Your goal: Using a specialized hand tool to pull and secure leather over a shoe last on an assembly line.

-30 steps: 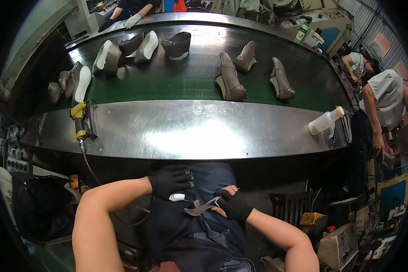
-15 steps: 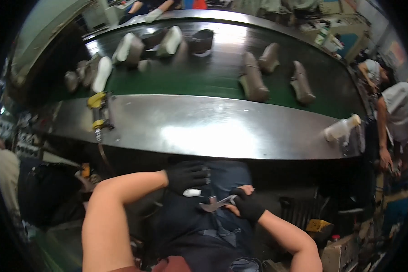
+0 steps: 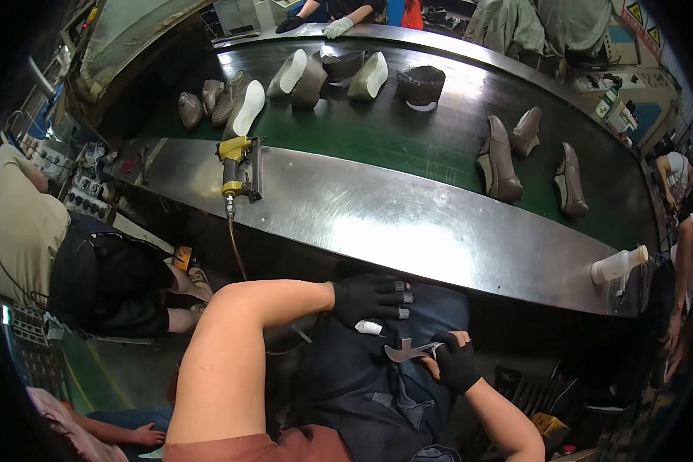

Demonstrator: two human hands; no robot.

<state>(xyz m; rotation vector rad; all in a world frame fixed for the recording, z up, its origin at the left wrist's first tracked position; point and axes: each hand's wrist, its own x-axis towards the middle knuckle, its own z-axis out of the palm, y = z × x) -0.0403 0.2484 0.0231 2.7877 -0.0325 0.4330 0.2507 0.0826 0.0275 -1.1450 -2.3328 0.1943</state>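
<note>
Guiding from afar, I have the fingers of my right hand (image 3: 456, 363) curled around the metal tool (image 3: 408, 353), its head jutting past them toward my left hand's (image 3: 367, 301) outstretched fingers, best gripped firmly, clear of the white-wrapped thumb (image 3: 369, 328).

White glare washes out part of the metal bench (image 3: 362, 204), softer shine streaks the green belt (image 3: 377, 138), and shadow fills the space below. Fisheye distortion bows straight edges.
</note>
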